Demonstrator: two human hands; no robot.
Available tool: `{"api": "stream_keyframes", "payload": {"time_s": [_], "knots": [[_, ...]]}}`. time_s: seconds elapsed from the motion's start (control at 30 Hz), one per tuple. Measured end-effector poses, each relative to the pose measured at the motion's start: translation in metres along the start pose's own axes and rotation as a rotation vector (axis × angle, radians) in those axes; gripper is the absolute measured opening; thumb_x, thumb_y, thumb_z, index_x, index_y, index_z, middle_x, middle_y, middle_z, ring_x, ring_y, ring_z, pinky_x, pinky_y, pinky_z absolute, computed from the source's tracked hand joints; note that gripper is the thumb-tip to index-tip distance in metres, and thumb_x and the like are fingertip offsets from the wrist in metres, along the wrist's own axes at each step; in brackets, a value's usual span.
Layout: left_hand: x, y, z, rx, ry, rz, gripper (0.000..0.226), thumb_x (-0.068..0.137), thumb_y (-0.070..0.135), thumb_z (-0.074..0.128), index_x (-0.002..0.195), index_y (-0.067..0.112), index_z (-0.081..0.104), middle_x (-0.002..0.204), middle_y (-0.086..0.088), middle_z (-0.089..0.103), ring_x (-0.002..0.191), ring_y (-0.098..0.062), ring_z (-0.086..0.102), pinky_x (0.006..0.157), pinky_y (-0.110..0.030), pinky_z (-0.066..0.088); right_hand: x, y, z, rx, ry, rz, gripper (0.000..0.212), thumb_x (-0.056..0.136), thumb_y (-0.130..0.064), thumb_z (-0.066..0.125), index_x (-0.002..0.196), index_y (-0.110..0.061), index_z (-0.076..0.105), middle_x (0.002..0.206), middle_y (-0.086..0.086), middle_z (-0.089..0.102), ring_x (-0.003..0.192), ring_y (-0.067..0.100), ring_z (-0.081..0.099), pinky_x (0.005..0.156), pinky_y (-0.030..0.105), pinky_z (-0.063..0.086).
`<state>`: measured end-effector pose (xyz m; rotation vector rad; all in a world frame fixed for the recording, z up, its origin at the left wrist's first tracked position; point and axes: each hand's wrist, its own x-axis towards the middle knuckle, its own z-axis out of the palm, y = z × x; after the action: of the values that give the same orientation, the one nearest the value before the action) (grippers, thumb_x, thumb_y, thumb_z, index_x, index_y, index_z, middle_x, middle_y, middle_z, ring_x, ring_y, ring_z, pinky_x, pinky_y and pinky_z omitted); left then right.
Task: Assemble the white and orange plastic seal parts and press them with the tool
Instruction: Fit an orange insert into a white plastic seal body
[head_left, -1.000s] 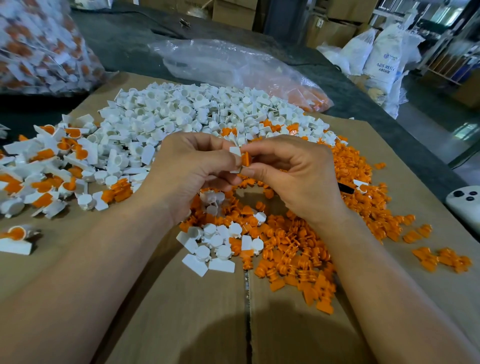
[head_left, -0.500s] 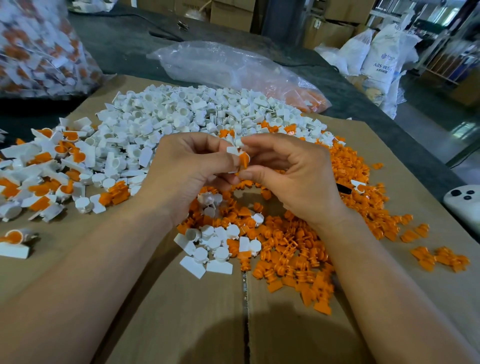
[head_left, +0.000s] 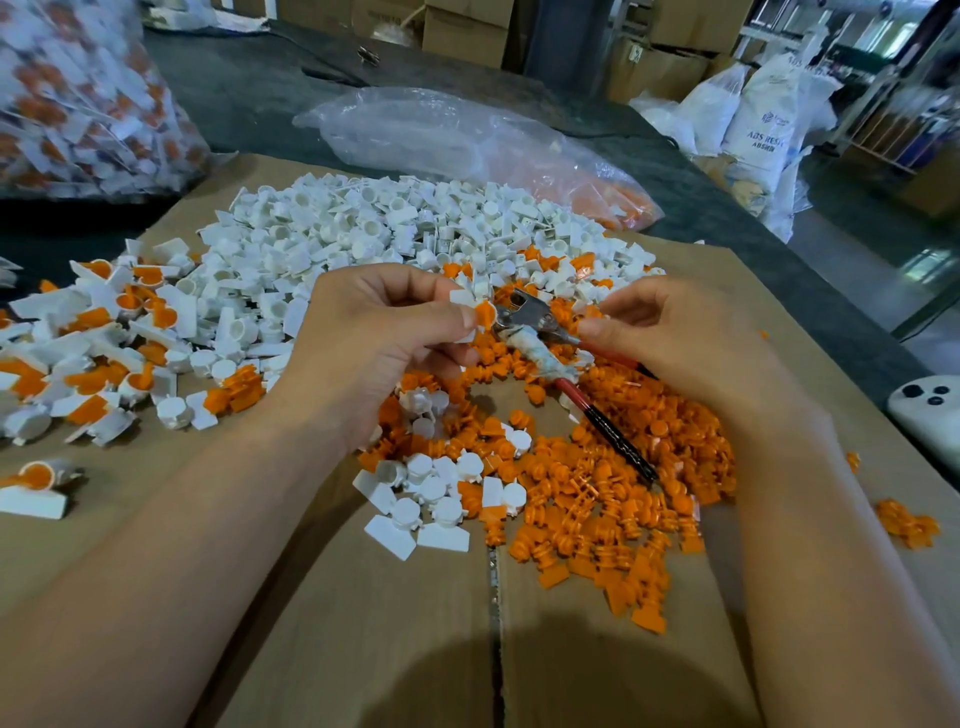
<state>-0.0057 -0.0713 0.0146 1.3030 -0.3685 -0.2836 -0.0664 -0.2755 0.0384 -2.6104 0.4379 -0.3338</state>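
Seal (head_left: 480, 313) is together now, pinched in L hand (head_left: 379, 332) fingers. R hand (head_left: 691, 343) fingers now grip the tool (head_left: 527, 314), nose at seal, so squeeze is next.

**Hidden around the tool**

Just left of the tool (head_left: 540, 356), the left hand (head_left: 395, 332) pinches a seal (head_left: 484, 313), fingers covering most of its white body. One tool handle is hidden under the right hand (head_left: 691, 353); the grip beneath is unseen. Far left of the tool, a bag of seals (head_left: 78, 98) is blurred and cropped by the frame. Far right, a white device (head_left: 930, 421) is cut by the edge.
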Motion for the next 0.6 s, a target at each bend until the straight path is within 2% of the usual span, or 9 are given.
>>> {"api": "stream_keyframes", "payload": {"time_s": [0.07,0.13,0.2,0.4,0.47,0.53,0.6], "knots": [[0.0,0.0,-0.001,-0.006,0.006,-0.004,0.026,0.073,-0.01,0.065,0.058,0.011,0.064,0.05,-0.002,0.063,0.043,-0.015,0.061,0.042,-0.018,0.048,0.0,0.001,-0.001,-0.16,-0.139,0.046,0.062,0.067,-0.061,0.061,0.112,-0.019,0.06,0.104,-0.003,0.06,0.095,0.013,0.056,0.081,0.03,0.047],[0.0,0.001,-0.001,-0.009,0.005,-0.008,0.023,0.073,-0.009,0.065,0.06,0.01,0.063,0.051,-0.002,0.063,0.044,-0.014,0.061,0.042,-0.017,0.047,-0.001,-0.003,0.002,-0.304,-0.247,0.046,0.094,0.052,-0.076,0.047,0.125,-0.018,0.051,0.124,0.001,0.053,0.111,0.018,0.05,0.083,0.031,0.042],[0.0,0.001,-0.001,-0.012,0.003,-0.008,0.024,0.073,-0.009,0.065,0.059,0.01,0.064,0.051,-0.003,0.063,0.044,-0.014,0.062,0.042,-0.017,0.047,-0.002,-0.006,0.007,-0.379,-0.316,0.036,0.112,0.039,-0.082,0.037,0.131,-0.018,0.044,0.131,0.003,0.048,0.117,0.021,0.047,0.086,0.033,0.041],[0.001,0.0,0.0,-0.016,0.001,-0.008,0.031,0.074,-0.009,0.065,0.053,0.015,0.065,0.051,-0.003,0.063,0.044,-0.015,0.062,0.041,-0.017,0.047,-0.001,-0.003,0.018,-0.488,-0.365,0.036,0.098,0.06,-0.074,0.057,0.135,-0.015,0.038,0.134,0.006,0.042,0.121,0.024,0.04,0.091,0.036,0.039],[0.001,0.0,0.0,-0.015,0.001,-0.003,0.03,0.074,-0.008,0.065,0.054,0.014,0.065,0.051,-0.003,0.063,0.044,-0.015,0.062,0.042,-0.017,0.047,0.0,-0.003,0.019,-0.468,-0.337,0.051,0.095,0.062,-0.07,0.062,0.134,-0.014,0.039,0.131,0.007,0.042,0.119,0.023,0.04,0.085,0.033,0.037],[0.0,0.0,0.0,-0.017,-0.001,-0.001,0.029,0.074,-0.008,0.065,0.055,0.013,0.065,0.051,-0.004,0.063,0.044,-0.015,0.062,0.041,-0.017,0.046,0.0,-0.004,0.021,-0.456,-0.3,0.06,0.084,0.063,-0.066,0.066,0.126,-0.015,0.046,0.116,0.004,0.045,0.106,0.02,0.043,0.075,0.029,0.035],[0.001,-0.001,-0.001,-0.02,0.001,0.0,0.028,0.074,-0.008,0.064,0.056,0.013,0.064,0.051,-0.004,0.063,0.045,-0.015,0.062,0.041,-0.017,0.046,0.0,-0.007,0.022,-0.455,-0.25,0.043,0.064,0.064,-0.06,0.069,0.106,-0.013,0.056,0.094,-0.001,0.047,0.084,0.014,0.044,0.061,0.029,0.032]]}}
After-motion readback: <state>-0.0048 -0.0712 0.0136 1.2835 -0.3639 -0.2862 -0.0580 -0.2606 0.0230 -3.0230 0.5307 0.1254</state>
